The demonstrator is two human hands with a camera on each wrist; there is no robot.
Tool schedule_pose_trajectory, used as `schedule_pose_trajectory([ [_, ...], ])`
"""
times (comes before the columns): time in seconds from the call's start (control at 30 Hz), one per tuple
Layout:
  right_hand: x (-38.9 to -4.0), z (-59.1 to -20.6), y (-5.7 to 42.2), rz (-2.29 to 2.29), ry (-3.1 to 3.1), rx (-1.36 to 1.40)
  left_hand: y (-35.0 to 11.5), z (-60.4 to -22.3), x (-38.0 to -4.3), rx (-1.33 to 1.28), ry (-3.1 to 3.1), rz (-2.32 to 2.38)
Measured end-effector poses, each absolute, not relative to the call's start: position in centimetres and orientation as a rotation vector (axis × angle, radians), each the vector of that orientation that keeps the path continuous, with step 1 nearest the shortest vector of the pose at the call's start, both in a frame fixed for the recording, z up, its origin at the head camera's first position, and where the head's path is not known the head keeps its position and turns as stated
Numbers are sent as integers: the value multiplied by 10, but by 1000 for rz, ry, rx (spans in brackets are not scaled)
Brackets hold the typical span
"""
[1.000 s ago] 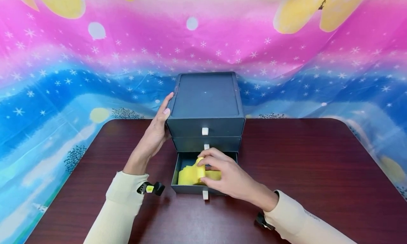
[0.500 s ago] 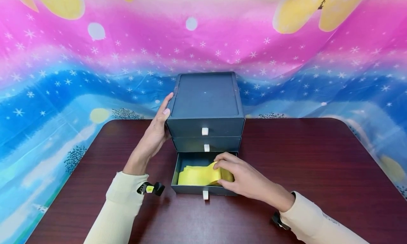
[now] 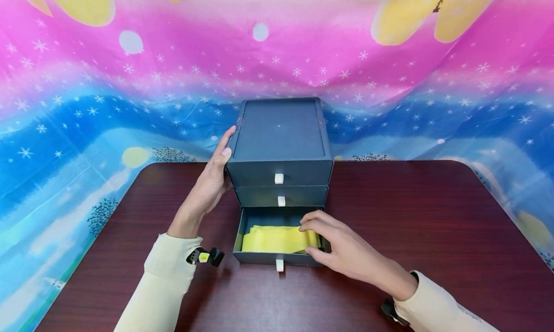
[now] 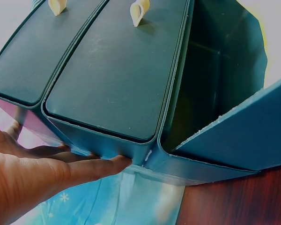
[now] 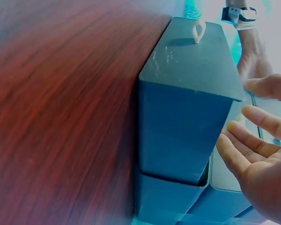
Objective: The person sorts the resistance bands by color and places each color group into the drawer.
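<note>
A dark grey three-drawer box (image 3: 280,130) stands on the table with its bottom drawer (image 3: 279,259) pulled out. In that drawer lies a wide yellow ribbon-like band (image 3: 272,239), set down in loose layers along the front. My left hand (image 3: 209,183) rests against the box's left side; in the left wrist view, its straight thumb and fingers (image 4: 98,168) lie along the casing. Over the drawer's right end is my right hand (image 3: 346,245), fingertips right at the band's right end. In the right wrist view, the fingers (image 5: 257,140) are spread and relaxed beside the drawer wall.
The upper two drawers are pushed in, each with a small white pull tab (image 3: 279,178). The dark red wooden table (image 3: 411,216) extends on both sides. A colourful printed cloth (image 3: 303,48) hangs right behind the box.
My right hand has moved right along the drawer, laying the yellow band out to the right end, and its fingers have loosened from it. The left hand has stayed against the box.
</note>
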State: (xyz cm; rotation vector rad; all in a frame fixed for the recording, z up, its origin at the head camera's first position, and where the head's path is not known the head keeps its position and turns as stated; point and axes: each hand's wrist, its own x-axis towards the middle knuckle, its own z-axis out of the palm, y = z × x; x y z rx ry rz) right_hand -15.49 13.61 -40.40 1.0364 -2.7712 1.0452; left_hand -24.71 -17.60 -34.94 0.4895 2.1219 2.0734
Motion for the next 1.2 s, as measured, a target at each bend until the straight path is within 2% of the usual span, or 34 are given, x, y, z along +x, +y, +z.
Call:
schedule_pose_trajectory([
  [0.33, -141, -403, 137, 1217, -2709, 1046, -176, -350, -247, 490, 2120, 2077],
  [0.8, -123, -402, 129, 1686, -2589, 1105, -177, -351, -248, 489, 2113, 2082],
  [1.2, -114, -414, 117, 1739, -2667, 1116, -176, -349, -248, 499, 2123, 2072],
])
